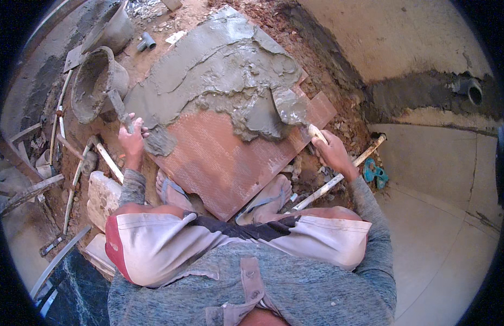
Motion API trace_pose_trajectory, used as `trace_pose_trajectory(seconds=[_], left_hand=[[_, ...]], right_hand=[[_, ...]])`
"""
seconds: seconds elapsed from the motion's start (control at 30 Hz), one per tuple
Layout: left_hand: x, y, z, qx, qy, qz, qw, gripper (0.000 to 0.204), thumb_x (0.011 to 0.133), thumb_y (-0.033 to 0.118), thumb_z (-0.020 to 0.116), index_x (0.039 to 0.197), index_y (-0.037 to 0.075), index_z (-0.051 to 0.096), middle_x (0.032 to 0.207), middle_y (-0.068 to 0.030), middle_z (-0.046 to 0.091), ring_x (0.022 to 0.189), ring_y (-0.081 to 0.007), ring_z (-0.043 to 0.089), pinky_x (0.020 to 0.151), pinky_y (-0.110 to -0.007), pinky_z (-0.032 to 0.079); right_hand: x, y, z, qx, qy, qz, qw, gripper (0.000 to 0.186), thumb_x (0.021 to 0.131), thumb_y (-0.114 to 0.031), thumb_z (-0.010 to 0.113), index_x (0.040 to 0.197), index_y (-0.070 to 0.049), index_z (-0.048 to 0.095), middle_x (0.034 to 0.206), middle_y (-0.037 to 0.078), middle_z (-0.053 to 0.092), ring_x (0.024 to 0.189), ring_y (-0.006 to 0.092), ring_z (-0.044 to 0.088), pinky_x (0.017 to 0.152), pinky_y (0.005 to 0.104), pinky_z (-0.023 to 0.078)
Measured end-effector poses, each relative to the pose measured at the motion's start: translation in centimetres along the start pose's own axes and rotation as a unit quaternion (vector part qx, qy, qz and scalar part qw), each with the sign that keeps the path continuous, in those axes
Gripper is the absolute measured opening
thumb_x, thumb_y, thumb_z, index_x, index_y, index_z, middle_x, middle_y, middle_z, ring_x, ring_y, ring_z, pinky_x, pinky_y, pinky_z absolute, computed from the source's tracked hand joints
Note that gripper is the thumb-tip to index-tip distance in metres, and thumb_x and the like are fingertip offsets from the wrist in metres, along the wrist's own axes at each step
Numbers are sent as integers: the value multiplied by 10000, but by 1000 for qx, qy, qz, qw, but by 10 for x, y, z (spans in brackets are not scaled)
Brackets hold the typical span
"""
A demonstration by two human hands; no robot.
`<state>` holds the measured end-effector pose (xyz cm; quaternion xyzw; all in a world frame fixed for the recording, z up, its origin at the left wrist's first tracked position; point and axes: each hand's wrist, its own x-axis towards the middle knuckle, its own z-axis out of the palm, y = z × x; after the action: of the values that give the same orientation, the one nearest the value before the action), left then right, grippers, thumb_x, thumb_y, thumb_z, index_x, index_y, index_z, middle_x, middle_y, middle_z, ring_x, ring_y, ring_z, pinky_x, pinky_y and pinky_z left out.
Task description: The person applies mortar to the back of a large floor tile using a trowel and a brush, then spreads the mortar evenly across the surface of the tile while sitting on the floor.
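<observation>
Between my feet lies a large reddish-brown tile (216, 165), its ridged face up. Wet grey mortar (208, 76) covers its far part in a thick, uneven layer, leaving the near part bare. My right hand (333, 150) is closed around the pale handle of a trowel (289, 106), whose blade rests in the mortar near the right edge. At the tile's left side, my left hand (133, 139) grips a flat mortar-coated tool (119, 104); its exact kind is unclear. A lump of mortar (160, 142) sits beside that hand on the left corner.
Two mortar-caked tubs (117, 79) stand at the far left, near a grey pipe fitting (147, 42). White pipes (109, 163) and pale blocks (103, 196) lie left; another pipe (339, 179) crosses at right. Teal sandals (375, 174) lie beyond it. A pipe end (473, 93) protrudes from the wall.
</observation>
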<state>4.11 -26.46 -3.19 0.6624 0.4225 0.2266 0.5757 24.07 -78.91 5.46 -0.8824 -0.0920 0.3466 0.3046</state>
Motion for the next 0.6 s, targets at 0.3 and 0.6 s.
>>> trace_pose_trajectory(seconds=[0.3,0.6], left_hand=[[-2,0,16,-18,-21,2,1000,318,932,73,635,1231,27,539,884,-54,612,656,-102,603,549,-243,539],[-15,23,37,-29,-45,17,998,307,942,88,624,1225,1,540,883,-52,607,670,-111,611,560,-251,541]], right_hand=[[4,6,83,184,-213,11,960,345,971,-388,528,983,-44,535,732,22,561,563,159,543,498,337,449],[-28,9,124,-174,-146,-139,964,445,960,-413,507,1100,7,543,891,251,644,875,432,631,761,477,489]])
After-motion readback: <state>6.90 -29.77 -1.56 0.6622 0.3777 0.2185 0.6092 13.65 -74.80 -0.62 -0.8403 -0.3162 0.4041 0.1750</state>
